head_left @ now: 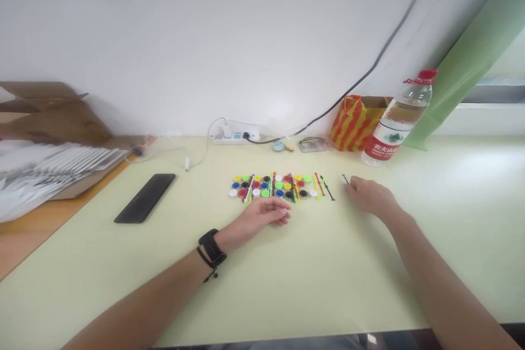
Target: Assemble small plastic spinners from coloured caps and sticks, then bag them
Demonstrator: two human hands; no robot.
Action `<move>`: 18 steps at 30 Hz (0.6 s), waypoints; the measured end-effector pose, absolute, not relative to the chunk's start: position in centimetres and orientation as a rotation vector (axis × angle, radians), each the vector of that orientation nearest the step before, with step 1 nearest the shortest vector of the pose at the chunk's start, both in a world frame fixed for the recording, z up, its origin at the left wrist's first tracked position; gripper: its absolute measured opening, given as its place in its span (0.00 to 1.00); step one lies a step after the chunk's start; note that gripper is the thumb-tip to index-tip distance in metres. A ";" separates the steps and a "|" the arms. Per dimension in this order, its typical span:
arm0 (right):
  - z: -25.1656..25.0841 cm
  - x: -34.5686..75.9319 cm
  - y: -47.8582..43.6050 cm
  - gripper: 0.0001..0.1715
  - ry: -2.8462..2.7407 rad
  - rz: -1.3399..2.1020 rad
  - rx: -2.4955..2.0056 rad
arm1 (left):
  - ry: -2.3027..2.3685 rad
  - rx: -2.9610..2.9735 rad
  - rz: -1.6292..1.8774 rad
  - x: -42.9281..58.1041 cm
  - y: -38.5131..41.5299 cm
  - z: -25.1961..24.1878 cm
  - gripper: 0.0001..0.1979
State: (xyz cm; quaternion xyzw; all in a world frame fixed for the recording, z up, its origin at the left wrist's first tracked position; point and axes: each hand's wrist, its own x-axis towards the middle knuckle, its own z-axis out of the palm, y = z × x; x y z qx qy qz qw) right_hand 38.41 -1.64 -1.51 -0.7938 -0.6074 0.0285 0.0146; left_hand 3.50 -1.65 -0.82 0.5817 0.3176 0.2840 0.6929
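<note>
My left hand [267, 211] rests on the table just below the rows of round pieces, its fingers loosely curled and apart, with nothing visible in them. Several small round plastic pieces [264, 186] in white, black, red, blue, green and yellow lie in neat rows. Across them lie bundles of thin coloured arrow-shaped sticks [249, 188]. To their right, a few more sticks lie separately, among them a black arrow stick [330, 191]. Further right, my right hand [369, 194] is closed on a blue arrow stick [345, 178], whose end sticks out past the fingertips.
A black phone-like slab [145, 198] lies at left, near a cardboard box [53, 109] and stacked white packets [49, 167]. Behind stand a power strip [233, 135], a striped bag [353, 126] and a tall water bottle [397, 120]. A dark cable [369, 72] runs down the wall.
</note>
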 end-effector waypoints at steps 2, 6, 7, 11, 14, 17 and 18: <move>-1.1 38.5 -1.6 0.23 -1.803 0.080 -2.486 | 0.706 1.299 0.629 3.5 -1.6 -0.8 0.17; -0.3 37.8 -1.5 0.22 -1.682 -0.044 -2.334 | 0.706 1.300 0.633 3.4 -1.6 -0.9 0.17; -0.2 37.3 -1.5 0.21 -1.712 -0.050 -2.247 | 0.707 1.300 0.633 3.4 -1.5 -0.9 0.16; -0.3 34.6 -2.0 0.17 -1.983 0.110 -1.871 | 0.716 1.296 0.632 3.4 -1.5 -0.9 0.16; -0.7 32.5 -2.4 0.17 -2.107 0.212 -1.707 | 0.713 1.294 0.636 3.4 -1.5 -1.0 0.17; -1.1 31.4 -2.6 0.15 -2.153 0.252 -1.673 | 0.706 1.292 0.649 3.4 -1.5 -1.0 0.17; -1.1 31.2 -2.7 0.15 -2.158 0.258 -1.682 | 0.706 1.291 0.650 3.4 -1.6 -1.0 0.17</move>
